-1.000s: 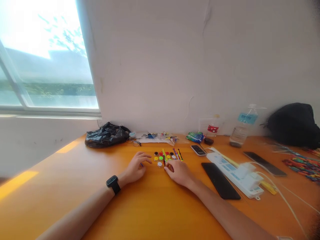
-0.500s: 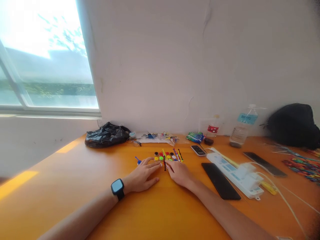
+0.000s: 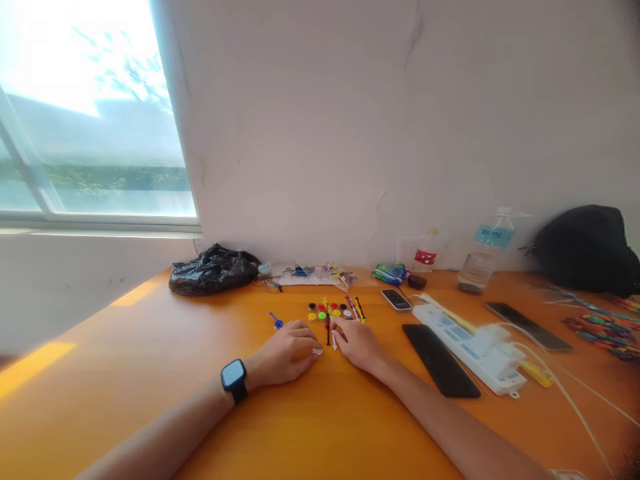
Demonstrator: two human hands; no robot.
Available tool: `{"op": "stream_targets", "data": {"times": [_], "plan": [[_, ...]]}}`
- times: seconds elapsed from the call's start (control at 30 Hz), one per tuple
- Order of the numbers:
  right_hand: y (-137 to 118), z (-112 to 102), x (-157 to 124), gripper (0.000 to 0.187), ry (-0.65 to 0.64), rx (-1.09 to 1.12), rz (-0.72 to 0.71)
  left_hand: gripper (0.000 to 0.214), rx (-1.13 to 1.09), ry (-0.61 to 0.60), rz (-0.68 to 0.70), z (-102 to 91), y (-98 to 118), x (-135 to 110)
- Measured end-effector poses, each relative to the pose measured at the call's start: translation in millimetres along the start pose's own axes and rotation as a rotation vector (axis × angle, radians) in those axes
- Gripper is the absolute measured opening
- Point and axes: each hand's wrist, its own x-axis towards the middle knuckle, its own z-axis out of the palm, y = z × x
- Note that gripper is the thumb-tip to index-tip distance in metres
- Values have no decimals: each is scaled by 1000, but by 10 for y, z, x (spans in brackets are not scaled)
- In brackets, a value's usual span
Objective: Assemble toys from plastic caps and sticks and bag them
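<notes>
Pale wall (image 3: 310, 133) behind, orange wooden table (image 3: 320, 427) below (roomy toward its left edge (image 3: 95, 321)), the left hand (image 3: 287, 351) pinches a round white disc (image 3: 317, 351), the right hand (image 3: 359, 340) a thin white stick (image 3: 335, 343).

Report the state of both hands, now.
Left hand: closed, pinching a small white round piece.
Right hand: closed, seemingly holding a white stick; its grip is partly hidden.
</notes>
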Motion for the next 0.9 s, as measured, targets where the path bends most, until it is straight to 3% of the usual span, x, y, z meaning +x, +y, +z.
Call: {"op": "stream_targets", "data": {"times": [0.17, 0.47, 0.67, 0.77, 0.9], "plan": [[-5, -30, -12, 10, 38, 66, -55, 22, -19, 27, -30, 25, -29, 3], [-121, -123, -39, 11, 251, 289, -256, 17, -77, 105, -73, -16, -53, -9], [-168, -69, -88, 12, 66, 453, -219, 13, -99, 361, -204, -113, 61, -13], [-214, -32, -121, 14, 20, 491, -230, 16, -110, 349, -200, -110, 61, -20], [-270, 12, -150, 14, -51, 601, -232, 15, -113, 222, -147, -28, -9, -27]]}}
